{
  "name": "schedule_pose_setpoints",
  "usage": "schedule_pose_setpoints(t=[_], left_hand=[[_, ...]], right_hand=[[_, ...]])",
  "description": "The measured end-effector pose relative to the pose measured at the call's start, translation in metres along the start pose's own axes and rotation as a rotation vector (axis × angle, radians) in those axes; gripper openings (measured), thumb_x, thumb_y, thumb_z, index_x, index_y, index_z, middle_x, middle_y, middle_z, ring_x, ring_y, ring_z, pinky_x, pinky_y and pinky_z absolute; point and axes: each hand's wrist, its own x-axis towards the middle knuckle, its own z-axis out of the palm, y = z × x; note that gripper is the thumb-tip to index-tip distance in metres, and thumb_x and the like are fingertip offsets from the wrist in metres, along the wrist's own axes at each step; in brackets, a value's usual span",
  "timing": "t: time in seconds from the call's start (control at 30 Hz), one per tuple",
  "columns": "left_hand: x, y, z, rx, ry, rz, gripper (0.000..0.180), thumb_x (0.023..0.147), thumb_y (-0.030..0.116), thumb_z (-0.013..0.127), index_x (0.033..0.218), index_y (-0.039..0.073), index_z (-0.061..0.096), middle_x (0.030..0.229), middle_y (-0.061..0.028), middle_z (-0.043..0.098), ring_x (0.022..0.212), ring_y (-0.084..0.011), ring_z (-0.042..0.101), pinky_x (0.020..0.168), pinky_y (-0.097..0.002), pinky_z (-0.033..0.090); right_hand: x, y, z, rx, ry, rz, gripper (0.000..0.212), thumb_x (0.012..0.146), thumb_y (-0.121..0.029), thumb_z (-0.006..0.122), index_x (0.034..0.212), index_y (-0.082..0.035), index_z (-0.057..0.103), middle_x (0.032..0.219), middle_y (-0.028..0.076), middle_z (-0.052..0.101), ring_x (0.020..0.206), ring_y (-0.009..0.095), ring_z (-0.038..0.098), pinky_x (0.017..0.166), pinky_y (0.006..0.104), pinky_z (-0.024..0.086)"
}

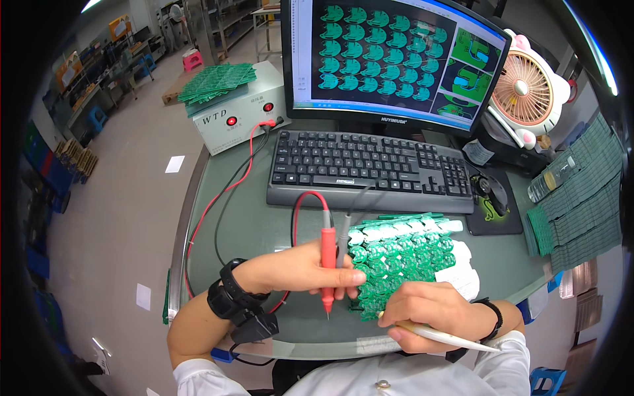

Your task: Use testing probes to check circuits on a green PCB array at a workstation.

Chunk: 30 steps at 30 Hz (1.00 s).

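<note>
Green circuit board panel (pixel 403 261) lying near the front edge of the grey surface (pixel 264 224), tilted slightly, rows of small curved boards across it, white strips along its far edge. Held at the near end by both hands.

Left hand (pixel 297 269) closed around two test probes, red probe (pixel 327 264) and grey probe (pixel 343 241), both gripped together between thumb and fingers, tips pointing down just beside the panel's left edge. Red lead (pixel 300 211) looping up from the red probe over the surface. Black wrist strap (pixel 234 297) on the left forearm, with a clip and cable attached.

Right hand (pixel 436 310) curled shut around a white pen-like tool (pixel 449 338), lying across the palm and pointing right; fingers resting on the panel's near right corner. Dark band on the right wrist.

Black keyboard (pixel 370 168) just beyond the panel. Monitor (pixel 389 59) behind it, showing a green board layout. Grey tester box (pixel 241 109) at far left of the surface, two red lamps on its face, stack of green boards (pixel 218 79) on top, red and black leads plugged in. Black mouse (pixel 495 191) on a dark pad right of the keyboard. Pink desk fan (pixel 528 89) at far right. More green panels (pixel 581 191) stacked at the right edge.
</note>
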Motion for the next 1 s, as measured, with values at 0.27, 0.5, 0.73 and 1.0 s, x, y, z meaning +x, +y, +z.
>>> schedule_pose_setpoints(t=[0.27,0.5,0.73,1.0], left_hand=[[0.006,-0.007,0.003,-0.120,-0.071,0.002,0.034,0.088,0.036,0.068,0.092,0.002,0.068,0.082,-0.0045,0.067,0.075,-0.0101,0.063,0.062,-0.0220,0.048],[0.005,-0.009,0.002,-0.127,-0.079,-0.018,0.033,0.089,0.034,0.068,0.092,0.001,0.067,0.083,-0.0052,0.066,0.076,-0.0108,0.063,0.065,-0.0232,0.049],[0.007,-0.011,0.002,-0.140,-0.081,0.007,0.031,0.089,0.032,0.068,0.091,0.001,0.067,0.083,-0.0052,0.066,0.076,-0.0113,0.063,0.066,-0.0240,0.050],[0.006,-0.009,0.003,-0.142,-0.069,-0.002,0.030,0.089,0.032,0.068,0.091,0.001,0.067,0.082,-0.0047,0.066,0.076,-0.0101,0.063,0.064,-0.0231,0.049]], right_hand=[[-0.002,0.002,0.007,-0.046,0.032,0.060,0.020,0.077,-0.008,0.074,0.089,-0.005,0.058,0.075,0.005,0.060,0.058,0.019,0.062,0.046,0.0299,0.048],[-0.005,0.006,0.015,-0.071,0.084,0.032,0.021,0.077,-0.009,0.076,0.082,-0.006,0.056,0.067,0.005,0.059,0.053,0.019,0.061,0.044,0.0300,0.046],[-0.005,0.006,0.016,-0.091,0.089,0.011,0.021,0.076,-0.009,0.076,0.080,-0.006,0.056,0.067,0.005,0.059,0.054,0.019,0.061,0.045,0.0304,0.047],[-0.004,0.006,0.015,-0.092,0.082,0.008,0.020,0.076,-0.008,0.076,0.080,-0.006,0.056,0.067,0.005,0.059,0.054,0.019,0.061,0.046,0.0304,0.047]])
